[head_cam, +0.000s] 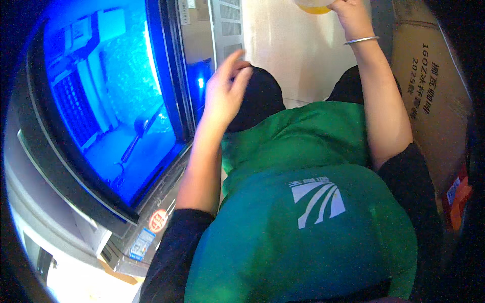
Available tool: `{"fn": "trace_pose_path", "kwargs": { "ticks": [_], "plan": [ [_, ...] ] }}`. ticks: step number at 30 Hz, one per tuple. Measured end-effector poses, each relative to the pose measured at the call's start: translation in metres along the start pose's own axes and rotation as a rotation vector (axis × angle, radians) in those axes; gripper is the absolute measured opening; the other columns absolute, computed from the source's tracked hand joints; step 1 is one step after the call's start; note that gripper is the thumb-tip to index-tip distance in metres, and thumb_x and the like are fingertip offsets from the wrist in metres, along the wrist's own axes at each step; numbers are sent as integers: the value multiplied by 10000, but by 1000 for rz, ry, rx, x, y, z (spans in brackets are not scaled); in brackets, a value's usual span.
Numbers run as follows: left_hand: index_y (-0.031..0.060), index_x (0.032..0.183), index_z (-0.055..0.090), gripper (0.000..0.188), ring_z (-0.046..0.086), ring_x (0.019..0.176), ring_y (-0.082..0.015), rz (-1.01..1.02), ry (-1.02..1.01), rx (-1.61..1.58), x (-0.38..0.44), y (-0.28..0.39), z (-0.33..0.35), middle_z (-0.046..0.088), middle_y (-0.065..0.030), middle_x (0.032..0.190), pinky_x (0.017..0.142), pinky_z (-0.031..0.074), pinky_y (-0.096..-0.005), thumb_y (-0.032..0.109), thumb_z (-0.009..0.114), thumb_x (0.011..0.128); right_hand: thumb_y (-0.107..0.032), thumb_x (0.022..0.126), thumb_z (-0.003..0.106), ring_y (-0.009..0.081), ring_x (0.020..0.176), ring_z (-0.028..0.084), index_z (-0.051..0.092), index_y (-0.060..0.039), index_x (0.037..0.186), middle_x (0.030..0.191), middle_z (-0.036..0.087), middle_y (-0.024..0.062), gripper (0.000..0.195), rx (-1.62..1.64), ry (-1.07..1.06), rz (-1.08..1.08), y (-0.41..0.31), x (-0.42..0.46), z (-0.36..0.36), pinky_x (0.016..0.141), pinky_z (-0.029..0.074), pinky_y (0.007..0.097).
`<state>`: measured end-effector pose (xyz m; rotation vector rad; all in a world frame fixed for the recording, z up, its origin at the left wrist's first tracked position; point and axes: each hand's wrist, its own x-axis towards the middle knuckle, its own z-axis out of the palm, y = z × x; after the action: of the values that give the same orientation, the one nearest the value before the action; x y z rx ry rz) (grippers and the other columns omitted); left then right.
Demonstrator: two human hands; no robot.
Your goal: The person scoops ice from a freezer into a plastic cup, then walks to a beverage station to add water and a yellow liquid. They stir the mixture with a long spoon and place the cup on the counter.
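My right hand point(353, 17), with a metal bangle at the wrist, grips a translucent container point(315, 4) with yellow liquid in its bottom. The top edge of the view cuts off most of that container. Nothing is in my left hand point(228, 89), which is slightly blurred, its fingers loosely bent and apart. It hovers above my left knee, beside the black frame point(166, 57) of a blue-lit cabinet. Inside the cabinet lies a pale, glinting heap that looks like ice point(127, 75). A long-handled scoop or ladle point(141, 127) rests near it.
At my right stands a large cardboard box point(432, 125) with printed writing. An orange-red item point(458, 200) is beside it. A white vented panel point(230, 22) lies past the cabinet, next to the pale floor point(291, 57). Stickers point(158, 220) mark the cabinet's near edge.
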<state>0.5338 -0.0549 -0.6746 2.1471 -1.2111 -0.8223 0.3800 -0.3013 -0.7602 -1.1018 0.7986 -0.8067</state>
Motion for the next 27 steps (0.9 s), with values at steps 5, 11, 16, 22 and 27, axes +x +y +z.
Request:
{"fn": "trace_pose_path", "kwargs": {
  "ticks": [5, 11, 16, 22, 27],
  "plan": [
    [108, 1100, 617, 300, 589, 995, -343, -60, -476, 527, 138, -60, 44, 624, -159, 1066, 873, 459, -419, 258, 514, 861, -64, 797, 626, 90, 835, 587, 558, -35, 1093, 950, 632, 31, 305, 62, 81, -100, -8, 18, -3, 743, 451, 222],
    [75, 1136, 607, 393, 572, 1045, -334, -422, -891, 462, 166, -138, 148, 600, -157, 1138, 903, 444, -411, 282, 580, 802, 42, 753, 520, 129, 843, 573, 558, -29, 1110, 934, 619, 36, 367, -277, 459, -49, -15, -3, 16, 774, 447, 253],
    [177, 1153, 595, 427, 569, 1042, -314, -98, -1234, 676, 64, -162, 226, 596, -125, 1132, 875, 461, -413, 250, 656, 736, -75, 817, 562, 174, 907, 570, 562, -36, 1096, 986, 606, 73, 282, -175, 506, 12, -24, -60, 6, 817, 439, 284],
    [129, 1110, 587, 297, 532, 1037, -369, 272, -1046, 468, -62, -195, 303, 582, -95, 1106, 869, 451, -438, 191, 444, 857, -126, 788, 594, 227, 1158, 458, 501, 35, 1183, 1235, 496, 133, 436, -365, 584, 248, -40, -146, -19, 1001, 323, 323],
    [93, 1053, 579, 260, 523, 1030, -364, 381, -1184, 348, -43, -223, 322, 570, -114, 1073, 885, 439, -445, 127, 450, 830, -247, 819, 623, 261, 1212, 417, 495, 30, 1197, 1308, 430, 171, 486, -457, 548, 301, -24, -202, -30, 1022, 301, 368]
  ]
}}
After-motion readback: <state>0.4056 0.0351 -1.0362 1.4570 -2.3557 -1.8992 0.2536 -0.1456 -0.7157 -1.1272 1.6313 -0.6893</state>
